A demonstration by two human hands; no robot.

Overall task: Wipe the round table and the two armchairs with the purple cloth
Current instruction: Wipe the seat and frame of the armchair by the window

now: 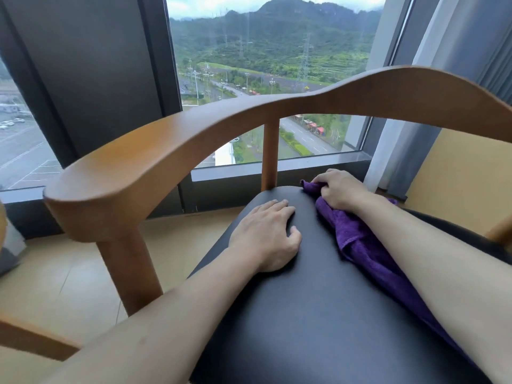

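The black seat cushion [318, 314] lies open ahead of the left hand [267, 235]. The curved wooden armrest rail [221, 126] arches above it, and a wooden spindle [270, 153] stands at the far edge just beside the purple cloth [357, 239], blocking passage there.

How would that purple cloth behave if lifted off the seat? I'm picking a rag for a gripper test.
Probably floppy: the purple cloth lies in soft folds and bunches where the right hand grips it. Likely light, as it drapes thinly. Its nap looks fuzzy, so it should drag rather than slide on the smooth black seat.
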